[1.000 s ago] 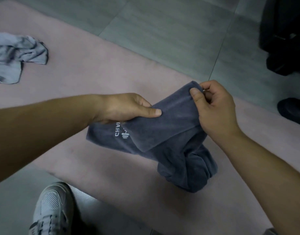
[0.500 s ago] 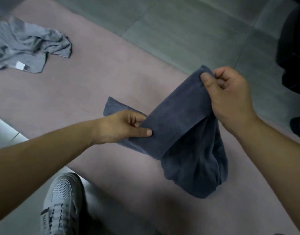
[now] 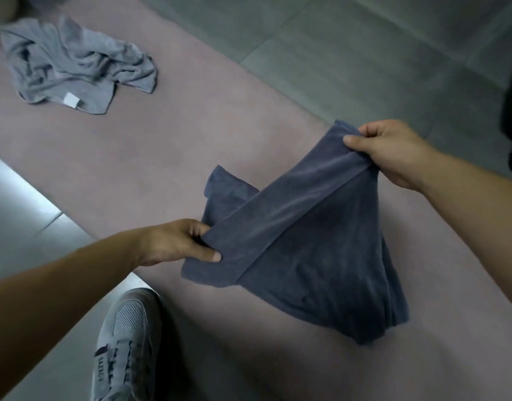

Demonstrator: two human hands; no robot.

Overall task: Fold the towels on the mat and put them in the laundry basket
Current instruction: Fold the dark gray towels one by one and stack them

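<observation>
Two hands hold a dark towel stretched over the mat.

The left hand [image 3: 176,244] pinches one end of the dark towel [image 3: 301,238]; the right hand [image 3: 391,151] grips the far end, higher up. Below both grips the cloth sags onto the pink mat [image 3: 220,134]. Well off from the left grip lies a crumpled grey towel [image 3: 72,68]. A shoe [image 3: 127,345] stands beneath the left arm.
</observation>
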